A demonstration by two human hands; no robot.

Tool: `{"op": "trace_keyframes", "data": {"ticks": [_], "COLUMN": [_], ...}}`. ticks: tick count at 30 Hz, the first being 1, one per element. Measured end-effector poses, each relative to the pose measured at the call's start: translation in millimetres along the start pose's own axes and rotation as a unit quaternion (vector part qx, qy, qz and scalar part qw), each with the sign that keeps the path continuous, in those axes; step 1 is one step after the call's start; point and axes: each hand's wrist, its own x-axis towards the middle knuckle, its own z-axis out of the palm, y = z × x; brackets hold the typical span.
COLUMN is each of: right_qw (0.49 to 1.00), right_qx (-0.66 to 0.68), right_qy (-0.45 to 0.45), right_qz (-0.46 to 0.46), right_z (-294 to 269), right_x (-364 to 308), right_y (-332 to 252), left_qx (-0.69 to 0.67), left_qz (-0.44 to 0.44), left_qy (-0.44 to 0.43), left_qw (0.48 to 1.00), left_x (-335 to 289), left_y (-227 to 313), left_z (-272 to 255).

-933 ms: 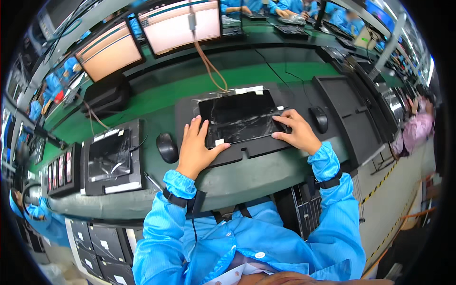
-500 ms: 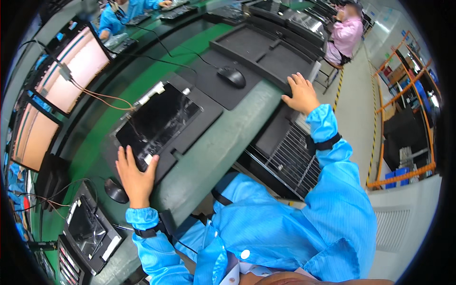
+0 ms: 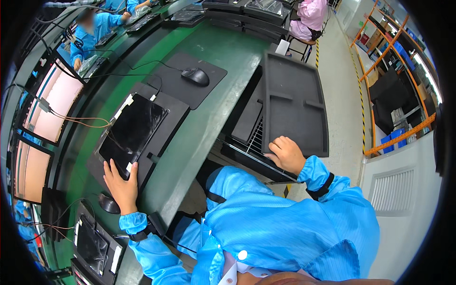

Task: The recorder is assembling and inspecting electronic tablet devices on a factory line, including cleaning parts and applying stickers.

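A black tray (image 3: 295,122) with low walls and short dividers is tilted off the table's right edge, over a wire rack. My right hand (image 3: 287,154) is closed on its near corner, the fingertips over the rim. My left hand (image 3: 121,186) has its fingers stretched out, resting at the near end of a dark glossy display panel (image 3: 135,126). This panel lies on a black fixture board (image 3: 167,114), with white tabs along its far edge and thin brown wires leading to it.
A black mouse (image 3: 195,77) lies on a dark mat on the green table (image 3: 190,142). Two lit monitors (image 3: 51,102) stand at left. Near the lower left are another mouse (image 3: 109,203) and another panel (image 3: 92,244). Under the tray sits the wire rack (image 3: 255,137). Co-workers sit at the back.
My right hand has drawn the black tray from the table's far right toward me, over the rack. Its fingers, spread before, are now closed. My left hand remains at the panel.
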Motion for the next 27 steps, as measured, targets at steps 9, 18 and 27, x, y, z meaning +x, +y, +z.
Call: {"op": "trace_keyframes", "data": {"ticks": [9, 18, 27], "right_qw": [0.999, 0.952, 0.711], "right_qx": [0.004, -0.028, 0.464], "right_qy": [0.012, 0.198, 0.126], "right_qz": [0.051, 0.23, 0.513], "right_z": [51.8, 7.8, 91.4], "right_x": [66.7, 68.9, 4.2], "right_y": [-19.0, 93.8, 204.9], "left_qx": [-0.007, -0.006, -0.012], "left_qz": [-0.002, -0.019, -0.019], "left_qy": [0.0, -0.016, -0.011], "left_qw": [1.0, 1.0, 1.0], "left_x": [-1.0, -3.7, -5.3], "left_y": [1.5, 6.3, 9.6], "left_z": [-0.6, -11.1, -11.1]}}
